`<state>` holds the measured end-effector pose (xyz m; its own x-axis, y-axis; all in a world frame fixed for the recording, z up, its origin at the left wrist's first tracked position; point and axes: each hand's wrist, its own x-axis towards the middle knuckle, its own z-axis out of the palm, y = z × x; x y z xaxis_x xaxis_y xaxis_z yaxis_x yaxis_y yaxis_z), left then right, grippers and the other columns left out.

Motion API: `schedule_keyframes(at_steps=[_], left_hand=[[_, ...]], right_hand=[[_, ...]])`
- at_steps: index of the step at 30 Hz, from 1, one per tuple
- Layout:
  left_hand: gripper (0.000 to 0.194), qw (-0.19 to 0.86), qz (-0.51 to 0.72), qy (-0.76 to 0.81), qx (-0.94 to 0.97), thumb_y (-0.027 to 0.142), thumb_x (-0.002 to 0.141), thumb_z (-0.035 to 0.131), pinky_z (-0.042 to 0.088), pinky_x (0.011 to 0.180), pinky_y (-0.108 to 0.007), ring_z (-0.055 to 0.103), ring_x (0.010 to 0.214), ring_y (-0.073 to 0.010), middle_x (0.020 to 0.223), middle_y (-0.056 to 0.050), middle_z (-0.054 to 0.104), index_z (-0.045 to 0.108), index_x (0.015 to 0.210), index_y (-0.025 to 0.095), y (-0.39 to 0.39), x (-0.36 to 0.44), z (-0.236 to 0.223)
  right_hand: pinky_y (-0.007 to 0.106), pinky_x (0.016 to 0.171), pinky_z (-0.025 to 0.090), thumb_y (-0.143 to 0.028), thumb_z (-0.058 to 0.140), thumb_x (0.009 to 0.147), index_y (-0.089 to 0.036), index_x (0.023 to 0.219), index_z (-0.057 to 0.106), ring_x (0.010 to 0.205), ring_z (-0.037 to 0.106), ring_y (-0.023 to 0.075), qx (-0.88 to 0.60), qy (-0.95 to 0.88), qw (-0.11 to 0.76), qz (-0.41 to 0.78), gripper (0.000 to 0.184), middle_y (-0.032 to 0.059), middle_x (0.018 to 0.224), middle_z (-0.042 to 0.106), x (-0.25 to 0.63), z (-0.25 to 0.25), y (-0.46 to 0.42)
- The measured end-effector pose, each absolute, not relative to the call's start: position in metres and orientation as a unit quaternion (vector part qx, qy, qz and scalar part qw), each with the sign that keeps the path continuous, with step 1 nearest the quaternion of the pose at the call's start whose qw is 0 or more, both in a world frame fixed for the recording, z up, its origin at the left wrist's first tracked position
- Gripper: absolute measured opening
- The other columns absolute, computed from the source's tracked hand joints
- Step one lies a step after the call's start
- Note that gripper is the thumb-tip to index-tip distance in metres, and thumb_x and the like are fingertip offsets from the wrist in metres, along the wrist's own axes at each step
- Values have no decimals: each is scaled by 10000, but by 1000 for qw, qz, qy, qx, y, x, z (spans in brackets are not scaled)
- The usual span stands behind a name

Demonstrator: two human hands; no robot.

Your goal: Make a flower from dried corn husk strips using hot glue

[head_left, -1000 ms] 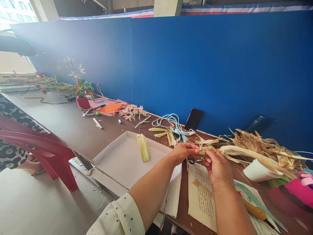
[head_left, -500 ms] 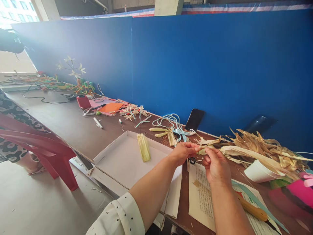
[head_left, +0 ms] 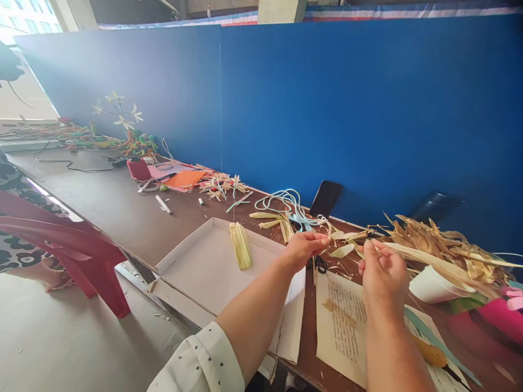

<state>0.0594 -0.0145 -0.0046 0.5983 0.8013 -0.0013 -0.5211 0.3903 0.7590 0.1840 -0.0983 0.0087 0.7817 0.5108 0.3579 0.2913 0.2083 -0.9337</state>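
My left hand (head_left: 307,249) is closed in a pinch above the table, with a thin pale strip of corn husk (head_left: 328,226) curling up at its fingertips. To its right, my right hand (head_left: 384,269) also pinches, thumb against fingers; whatever lies between them is too small to make out. A short piece of husk (head_left: 343,251) shows below and between the hands. Black-handled scissors (head_left: 321,265) lie partly hidden beside my left hand. A folded pale green husk (head_left: 239,246) rests in the white box lid (head_left: 183,288) on the left.
Dried husks (head_left: 433,245) are heaped at the right beside a white cup (head_left: 435,284). A phone (head_left: 326,198) leans on the blue partition (head_left: 347,109). Printed paper (head_left: 341,326) and a wooden-handled tool (head_left: 431,351) lie near my right forearm. A red chair (head_left: 93,261) and a seated person are left.
My hands were close together at the fingertips; now my right hand has drawn away to the right, widening the gap. My left hand has shifted only slightly left.
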Motion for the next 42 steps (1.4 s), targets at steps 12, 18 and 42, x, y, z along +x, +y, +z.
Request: schedule_keyframes(at_steps=[12, 18, 42], left_hand=[[417, 808, 425, 181, 366, 345, 455, 878, 343, 635, -246, 471, 593, -59, 678, -23, 600, 702, 739, 96, -13, 54, -1], [417, 807, 417, 183, 375, 356, 463, 873, 355, 655, -258, 473, 605, -64, 674, -23, 598, 702, 737, 92, -14, 54, 0], [338, 831, 420, 171, 322, 297, 574, 838, 324, 596, -214, 441, 584, -46, 675, 5, 554, 703, 822, 113, -8, 49, -1]], right_hand=[[283, 540, 369, -382, 597, 713, -283, 726, 711, 565, 555, 170, -813, -548, 189, 56, 152, 28, 666, 660, 202, 13, -110], [310, 536, 326, -279, 638, 651, -297, 706, 700, 586, 585, 210, -825, -558, 55, 63, 85, 43, 705, 671, 194, 4, -117], [180, 402, 296, -395, 817, 558, -188, 787, 649, 544, 448, 94, -595, -346, 620, 377, 351, 12, 661, 583, 182, 32, -114]])
